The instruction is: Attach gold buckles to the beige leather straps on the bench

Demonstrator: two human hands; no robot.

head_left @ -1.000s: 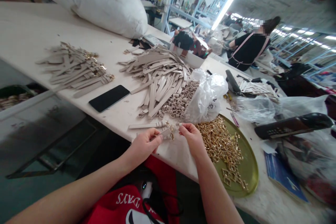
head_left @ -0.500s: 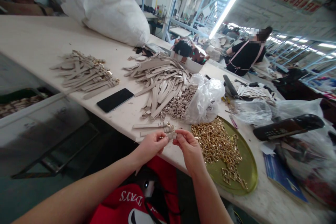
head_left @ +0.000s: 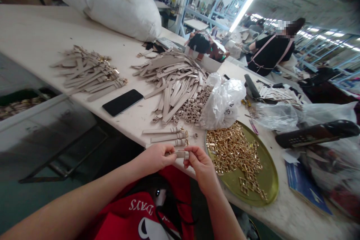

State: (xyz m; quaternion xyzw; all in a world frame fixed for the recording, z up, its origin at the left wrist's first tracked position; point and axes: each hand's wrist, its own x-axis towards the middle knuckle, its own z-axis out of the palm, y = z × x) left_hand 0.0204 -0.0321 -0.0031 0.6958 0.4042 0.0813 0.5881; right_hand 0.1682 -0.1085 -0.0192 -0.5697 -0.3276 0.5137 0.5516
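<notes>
My left hand (head_left: 157, 157) is closed, its thumb and fingers pinching a short beige strap (head_left: 180, 155). At the strap's other end the fingers of my right hand (head_left: 201, 163) are closed on it, where a small band seems to go around it; the fingers partly hide this. Just beyond my hands a few finished-looking straps with gold buckles (head_left: 165, 131) lie side by side, next to a single small beige loop (head_left: 195, 135). To the right of my right hand is a green round tray (head_left: 267, 191) bearing a heap of gold buckles (head_left: 233, 150).
A heap of beige strips (head_left: 171, 71) and small loops (head_left: 192, 110) lies ahead, beside a clear plastic bag (head_left: 225, 101). Left are a phone (head_left: 123, 102) and a pile of buckled straps (head_left: 90, 69). A large white sack (head_left: 118, 3) stands behind; a co-worker (head_left: 272, 50) is farther off.
The strap now shows stretched level between my hands, more of it visible. My hands have shifted slightly down, and the view has tilted a little.
</notes>
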